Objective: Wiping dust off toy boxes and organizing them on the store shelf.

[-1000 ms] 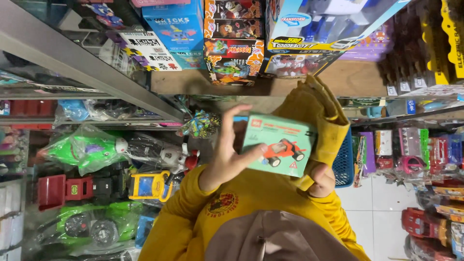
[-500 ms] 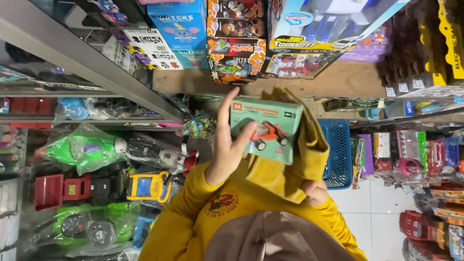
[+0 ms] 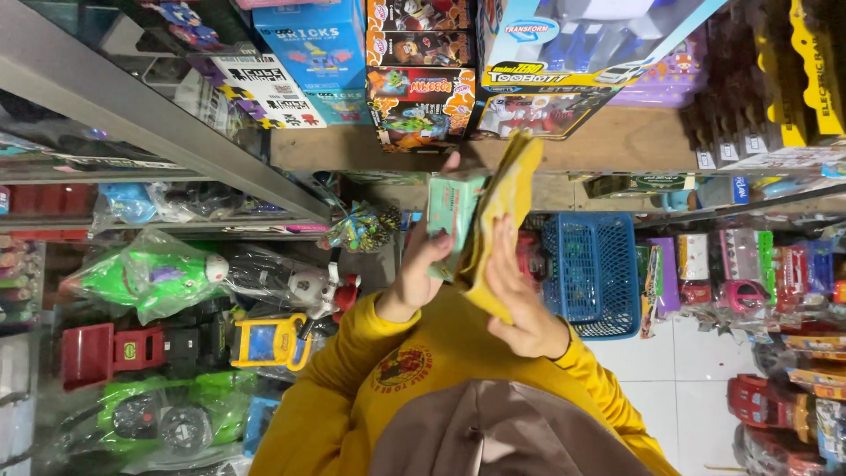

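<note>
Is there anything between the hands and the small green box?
Nothing visible: the left hand grips the green box directly. The right hand presses a yellow cloth against the box's other side.

The box (image 3: pixel 454 211) sits just left of the cloth (image 3: pixel 500 220), touching it. The basket (image 3: pixel 592 273) hangs right of the cloth; the wrapped toy (image 3: pixel 145 273) lies far left.

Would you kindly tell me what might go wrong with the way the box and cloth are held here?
The small green cardboard toy box is pinched only by the left hand at its lower edge, so it may slip. The yellow cloth, pressed by the right hand, covers one face, hiding the grip.
</note>
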